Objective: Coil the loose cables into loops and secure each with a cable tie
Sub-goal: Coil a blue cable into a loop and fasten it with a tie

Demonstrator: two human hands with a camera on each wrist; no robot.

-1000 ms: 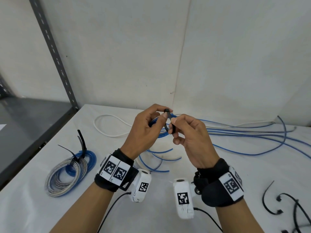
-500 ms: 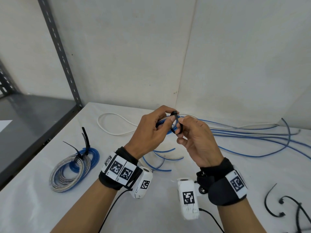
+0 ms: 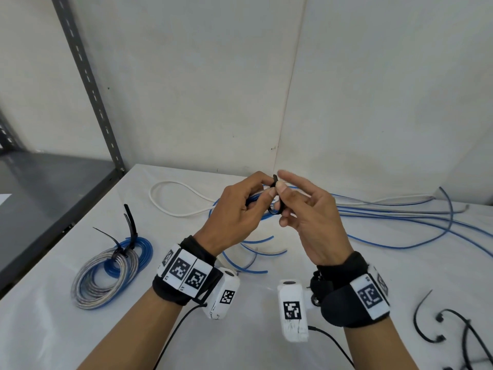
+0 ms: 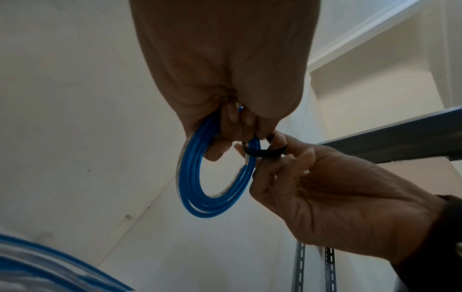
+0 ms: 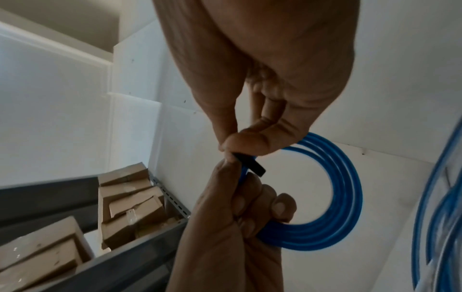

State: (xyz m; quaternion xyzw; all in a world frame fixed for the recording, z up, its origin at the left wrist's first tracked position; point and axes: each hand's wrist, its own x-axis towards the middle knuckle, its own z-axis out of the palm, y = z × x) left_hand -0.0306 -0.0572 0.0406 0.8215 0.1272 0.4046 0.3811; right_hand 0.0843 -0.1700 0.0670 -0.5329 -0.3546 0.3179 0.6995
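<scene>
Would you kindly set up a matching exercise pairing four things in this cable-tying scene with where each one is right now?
Things:
1. blue coil
2. black tie
3. tied bundle
4. spare ties

Places:
A. lying on the table to the person's right
B. gripped in the left hand
C. lying on the table to the person's left
D. pinched by the right hand, looped round the coil

Pairs: 1-B, 2-D, 3-C, 4-A

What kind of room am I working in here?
Likely a storeroom or workshop corner: slotted metal shelving, cardboard boxes stacked on it, and a plain white table.
</scene>
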